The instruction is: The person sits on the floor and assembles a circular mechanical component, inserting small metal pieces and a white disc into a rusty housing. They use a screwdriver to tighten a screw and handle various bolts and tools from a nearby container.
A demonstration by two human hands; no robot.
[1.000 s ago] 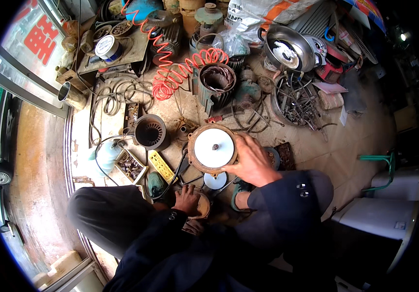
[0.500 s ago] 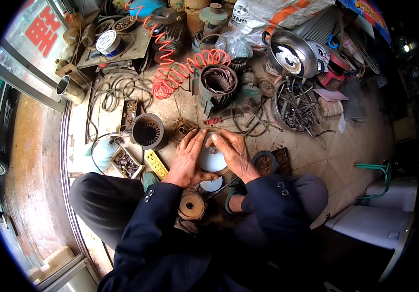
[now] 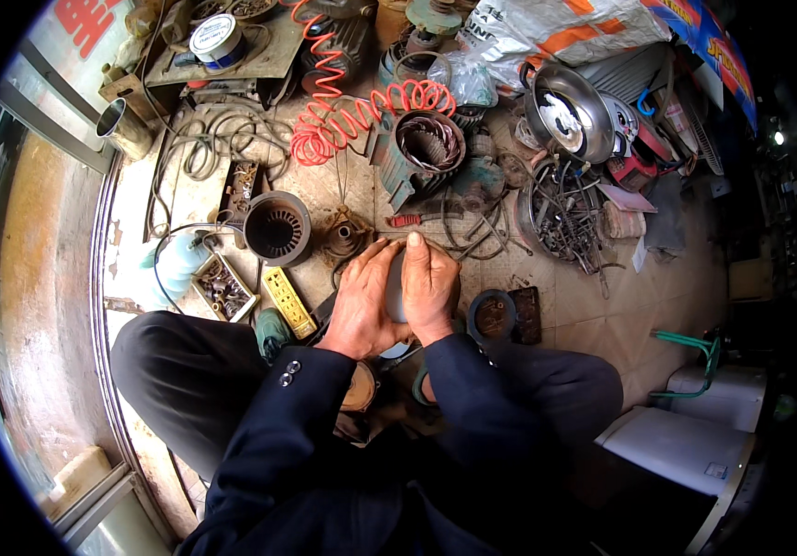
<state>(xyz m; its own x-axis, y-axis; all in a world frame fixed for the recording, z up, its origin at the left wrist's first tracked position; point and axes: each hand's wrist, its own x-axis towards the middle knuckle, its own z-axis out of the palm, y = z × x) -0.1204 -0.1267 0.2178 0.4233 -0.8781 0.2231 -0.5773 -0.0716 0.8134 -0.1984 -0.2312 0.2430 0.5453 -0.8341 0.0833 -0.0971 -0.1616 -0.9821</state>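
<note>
Between my two hands is a round whitish piece point(image 3: 396, 296), of which only a narrow grey strip shows. My left hand point(image 3: 360, 301) presses along its left side with the fingers together and pointing away from me. My right hand point(image 3: 431, 289) wraps its right side, thumb raised on top. The palms and fingers hide most of the piece, so its exact kind does not show. Below my wrists, a second pale round surface point(image 3: 396, 350) peeks out, beside a tan round motor part point(image 3: 360, 387) partly covered by my left sleeve. A rusty hub-like part point(image 3: 345, 233) lies just beyond my left fingertips.
Left of my hands are a hollow motor stator point(image 3: 278, 230), a yellow power strip point(image 3: 289, 302) and a box of small parts point(image 3: 225, 289). Farther off stand a finned motor housing point(image 3: 428, 144), a coiled red hose point(image 3: 324, 134) and a basin of metal pieces point(image 3: 561, 218). A dark ring point(image 3: 492, 316) lies right.
My right hand has turned and closed over the whitish piece, its thumb now upright. The piece's white face, broad before, is now mostly covered. The whole view has shifted slightly.
</note>
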